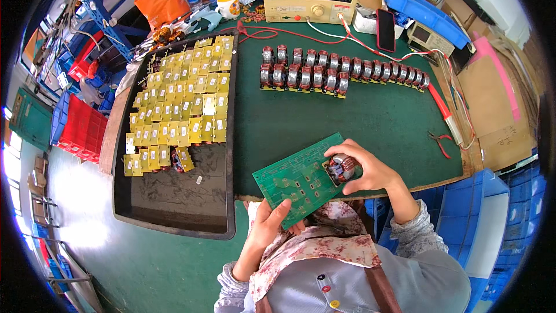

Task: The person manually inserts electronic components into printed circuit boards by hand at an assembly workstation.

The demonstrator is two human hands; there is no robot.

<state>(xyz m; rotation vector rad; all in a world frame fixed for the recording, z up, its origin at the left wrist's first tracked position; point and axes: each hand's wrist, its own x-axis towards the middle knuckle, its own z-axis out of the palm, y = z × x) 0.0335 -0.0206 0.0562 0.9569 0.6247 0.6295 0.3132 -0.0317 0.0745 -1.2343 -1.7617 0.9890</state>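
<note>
My left hand (269, 224) grips the lower edge of a green circuit board (288, 181), thumb on top. The board is tilted over the table's front edge, with rows of slots and holes showing. At its right end my right hand (373, 169) is closed around a copper-wound toroidal coil (341, 168). The coil is against the board, or very close to it; whether its pins sit in the holes is hidden. Beyond the board, similar coils (317, 78) stand on the green mat in two rows.
A black tray (174, 204) at the left holds many yellow labelled boards (185, 95). At the back are a bench power supply (310, 4), a phone (386, 30) and a yellow-white mug (228, 6). Red and white leads run right to a red probe (443, 107), near red-handled pliers (442, 144).
</note>
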